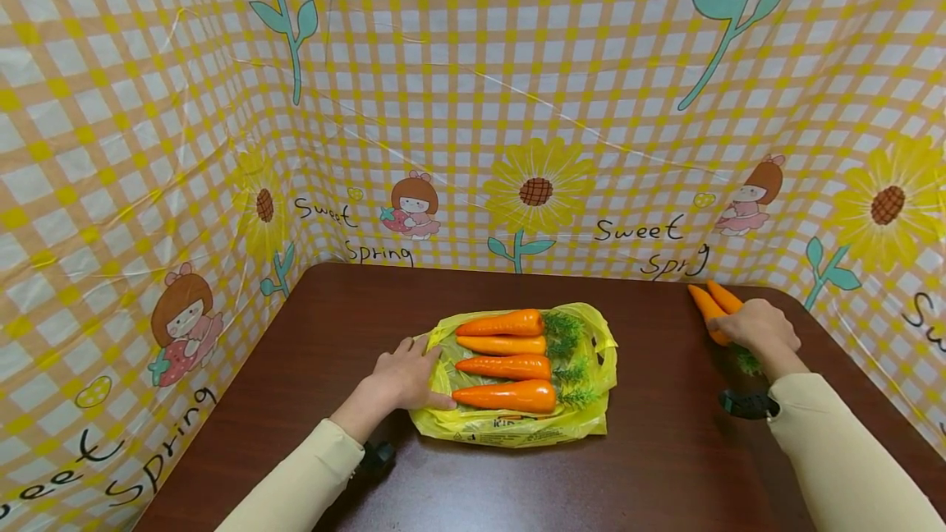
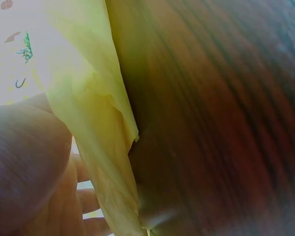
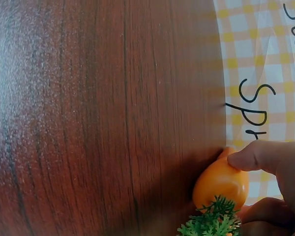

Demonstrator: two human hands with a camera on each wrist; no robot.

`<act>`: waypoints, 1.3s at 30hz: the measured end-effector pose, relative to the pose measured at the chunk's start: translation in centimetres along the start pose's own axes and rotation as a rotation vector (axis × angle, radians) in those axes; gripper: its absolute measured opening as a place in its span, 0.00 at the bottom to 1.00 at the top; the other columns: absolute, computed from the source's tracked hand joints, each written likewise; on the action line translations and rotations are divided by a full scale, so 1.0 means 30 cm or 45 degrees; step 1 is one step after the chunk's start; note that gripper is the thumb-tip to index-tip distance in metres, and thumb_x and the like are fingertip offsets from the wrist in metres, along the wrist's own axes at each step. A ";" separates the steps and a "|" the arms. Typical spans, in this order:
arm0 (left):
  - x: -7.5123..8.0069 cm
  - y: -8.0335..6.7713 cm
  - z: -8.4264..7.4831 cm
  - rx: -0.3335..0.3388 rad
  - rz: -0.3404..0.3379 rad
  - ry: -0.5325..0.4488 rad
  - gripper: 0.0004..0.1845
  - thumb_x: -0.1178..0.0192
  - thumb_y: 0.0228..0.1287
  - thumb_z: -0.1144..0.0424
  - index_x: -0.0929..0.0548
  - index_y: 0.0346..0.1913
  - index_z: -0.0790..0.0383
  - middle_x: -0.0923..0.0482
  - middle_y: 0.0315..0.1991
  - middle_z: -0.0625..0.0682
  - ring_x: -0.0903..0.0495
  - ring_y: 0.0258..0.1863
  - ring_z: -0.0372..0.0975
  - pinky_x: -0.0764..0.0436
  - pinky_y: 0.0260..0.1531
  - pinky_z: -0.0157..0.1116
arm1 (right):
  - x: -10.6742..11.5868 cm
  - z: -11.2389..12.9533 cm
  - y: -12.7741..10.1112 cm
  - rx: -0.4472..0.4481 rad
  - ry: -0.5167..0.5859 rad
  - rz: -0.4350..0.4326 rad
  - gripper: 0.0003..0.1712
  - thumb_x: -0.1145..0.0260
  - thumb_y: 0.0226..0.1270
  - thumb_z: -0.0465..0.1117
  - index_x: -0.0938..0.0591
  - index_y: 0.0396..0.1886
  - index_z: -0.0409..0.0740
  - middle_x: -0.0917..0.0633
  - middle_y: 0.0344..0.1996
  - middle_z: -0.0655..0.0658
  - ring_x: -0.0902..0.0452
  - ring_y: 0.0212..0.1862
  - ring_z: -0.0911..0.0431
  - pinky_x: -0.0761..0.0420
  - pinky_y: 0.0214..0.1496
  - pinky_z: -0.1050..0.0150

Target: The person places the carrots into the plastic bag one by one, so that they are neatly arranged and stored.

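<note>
— Head view first, from the left: what is the left hand doing?

— It lies flat on the left edge of the yellow bag, fingers straight and a little spread, pressing the plastic to the counter. It grips nothing. The left wrist view shows only a palm beside a fold of the bag.

— And on the bag?

— Four carrots side by side, long axes running left to right, points toward the left hand, green tops away from it.

— Right of the bag?

— Bare counter, then the right hand, well apart from the bag, near the back right corner. It rests over two loose carrots. Their points stick out beyond the knuckles toward the backdrop; the greens show under the wrist.

— Is it gripping them?

— In the right wrist view, a curled fingertip presses one carrot's thick end, just above its leafy top, so I'd say it holds it. That hand is far nearer this pair; their long axis runs away from the person, across the line of the bagged four.
</note>
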State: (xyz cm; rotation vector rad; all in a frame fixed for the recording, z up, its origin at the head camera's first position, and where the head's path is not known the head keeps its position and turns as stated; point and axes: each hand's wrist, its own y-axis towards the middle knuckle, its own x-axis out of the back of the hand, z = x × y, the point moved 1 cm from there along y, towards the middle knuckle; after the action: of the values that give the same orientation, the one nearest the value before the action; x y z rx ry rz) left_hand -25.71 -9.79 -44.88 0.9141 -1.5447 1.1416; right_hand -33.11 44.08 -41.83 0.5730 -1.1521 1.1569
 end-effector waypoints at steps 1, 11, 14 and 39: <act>0.000 0.001 0.000 0.001 0.001 0.003 0.54 0.37 0.54 0.26 0.38 0.78 0.51 0.47 0.80 0.57 0.44 0.78 0.54 0.31 0.64 0.58 | -0.001 0.000 0.000 -0.001 0.002 0.000 0.34 0.35 0.62 0.60 0.27 0.39 0.28 0.28 0.28 0.35 0.28 0.31 0.42 0.26 0.32 0.51; -0.002 0.001 0.002 0.007 0.010 0.005 0.54 0.37 0.54 0.26 0.38 0.79 0.51 0.48 0.80 0.56 0.44 0.78 0.54 0.31 0.65 0.58 | 0.005 -0.004 0.000 0.019 0.045 0.017 0.35 0.34 0.61 0.62 0.27 0.36 0.30 0.28 0.27 0.37 0.29 0.29 0.45 0.27 0.30 0.53; -0.001 0.001 0.001 0.007 0.009 0.003 0.54 0.37 0.54 0.26 0.38 0.79 0.51 0.48 0.80 0.56 0.44 0.78 0.54 0.31 0.65 0.58 | 0.014 0.000 -0.004 0.040 0.060 0.011 0.34 0.34 0.61 0.62 0.26 0.33 0.32 0.28 0.25 0.38 0.29 0.28 0.46 0.27 0.28 0.54; -0.003 -0.003 0.001 -0.013 -0.013 -0.006 0.54 0.36 0.54 0.26 0.37 0.78 0.52 0.46 0.80 0.58 0.43 0.77 0.55 0.31 0.65 0.59 | 0.062 0.133 -0.068 0.301 0.051 -0.096 0.28 0.32 0.58 0.61 0.25 0.15 0.42 0.29 0.14 0.48 0.31 0.20 0.53 0.31 0.21 0.60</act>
State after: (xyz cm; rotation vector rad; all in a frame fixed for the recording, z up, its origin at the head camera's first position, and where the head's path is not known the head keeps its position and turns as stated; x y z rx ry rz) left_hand -25.62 -9.84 -44.94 0.9176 -1.5466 1.1243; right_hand -32.90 40.74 -38.32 0.7644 -0.9571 1.2423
